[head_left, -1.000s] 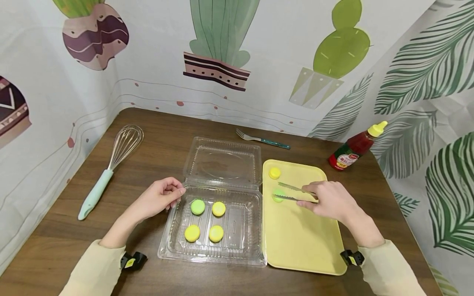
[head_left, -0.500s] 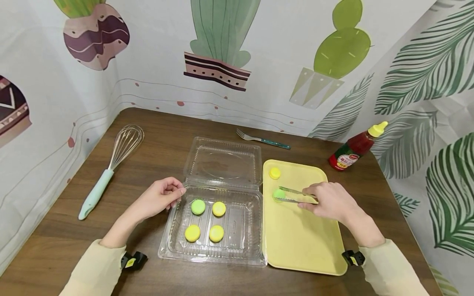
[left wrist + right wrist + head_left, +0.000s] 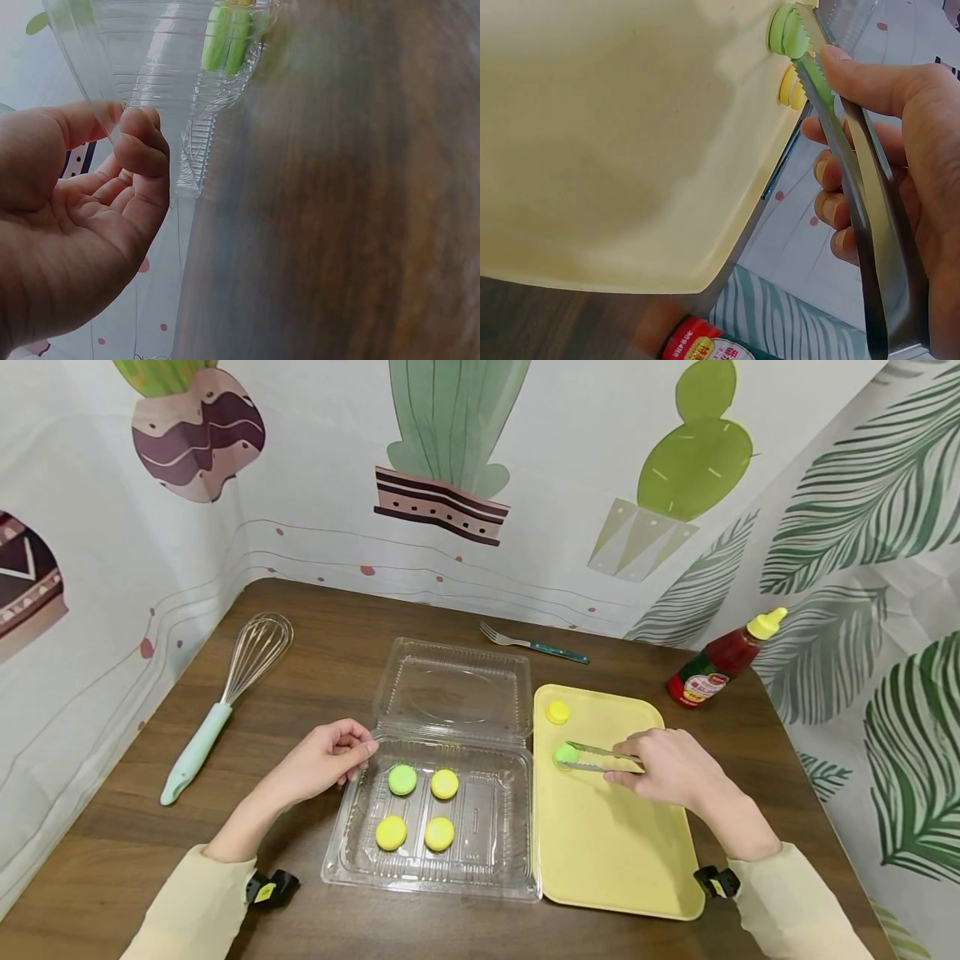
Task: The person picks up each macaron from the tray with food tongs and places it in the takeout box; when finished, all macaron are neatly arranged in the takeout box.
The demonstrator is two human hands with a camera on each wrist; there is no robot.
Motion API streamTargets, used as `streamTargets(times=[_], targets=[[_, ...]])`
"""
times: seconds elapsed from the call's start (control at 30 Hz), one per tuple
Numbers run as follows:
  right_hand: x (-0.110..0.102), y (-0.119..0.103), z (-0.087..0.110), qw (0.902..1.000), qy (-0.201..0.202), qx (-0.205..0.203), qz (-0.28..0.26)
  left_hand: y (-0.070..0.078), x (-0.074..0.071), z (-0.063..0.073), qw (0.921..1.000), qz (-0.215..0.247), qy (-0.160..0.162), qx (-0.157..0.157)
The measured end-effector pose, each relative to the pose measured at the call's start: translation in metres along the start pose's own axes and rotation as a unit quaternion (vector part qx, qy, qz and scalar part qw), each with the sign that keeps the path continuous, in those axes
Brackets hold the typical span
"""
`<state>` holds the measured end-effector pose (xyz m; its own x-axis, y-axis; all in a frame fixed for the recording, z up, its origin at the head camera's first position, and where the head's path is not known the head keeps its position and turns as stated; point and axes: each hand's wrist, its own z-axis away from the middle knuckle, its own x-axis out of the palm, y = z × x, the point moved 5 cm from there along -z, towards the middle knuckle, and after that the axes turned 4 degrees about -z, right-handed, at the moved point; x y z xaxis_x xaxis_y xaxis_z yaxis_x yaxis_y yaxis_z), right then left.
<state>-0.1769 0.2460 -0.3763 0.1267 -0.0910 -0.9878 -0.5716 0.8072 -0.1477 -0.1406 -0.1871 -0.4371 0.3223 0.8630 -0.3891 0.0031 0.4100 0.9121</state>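
My left hand point(image 3: 318, 762) pinches the left rim of a clear plastic clamshell box point(image 3: 498, 827) between thumb and forefinger. The box lies with its lid folded back. Inside are one green macaron point(image 3: 402, 780) and several yellow macarons point(image 3: 438, 833). Metal tongs point(image 3: 855, 169) are gripped in my right hand point(image 3: 671, 766) over the yellow tray point(image 3: 615, 860). Their serrated tips stand around a second green macaron point(image 3: 784, 31) on the tray. Behind it, near the tray's far left corner, sits another yellow macaron point(image 3: 557, 712).
A whisk point(image 3: 217, 714) with a mint handle lies at the left. Beyond the box lid point(image 3: 455, 689) is a fork point(image 3: 536, 643). At the back right stands a red sauce bottle point(image 3: 716, 664) with a yellow cap. A patterned cloth point(image 3: 315, 460) hangs behind the table.
The tongs, spread over the green macaron at first, have come down and their tips have narrowed around it. My left hand has stayed at the box rim.
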Motion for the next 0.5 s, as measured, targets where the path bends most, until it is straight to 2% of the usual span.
streamTargets(times=[0.5], targets=[[-0.0019,-0.0010,-0.0005,0.9999,-0.008,-0.005,0.008,0.0014,0.0002,0.0002,1.0000,-0.002,-0.002,0.007]])
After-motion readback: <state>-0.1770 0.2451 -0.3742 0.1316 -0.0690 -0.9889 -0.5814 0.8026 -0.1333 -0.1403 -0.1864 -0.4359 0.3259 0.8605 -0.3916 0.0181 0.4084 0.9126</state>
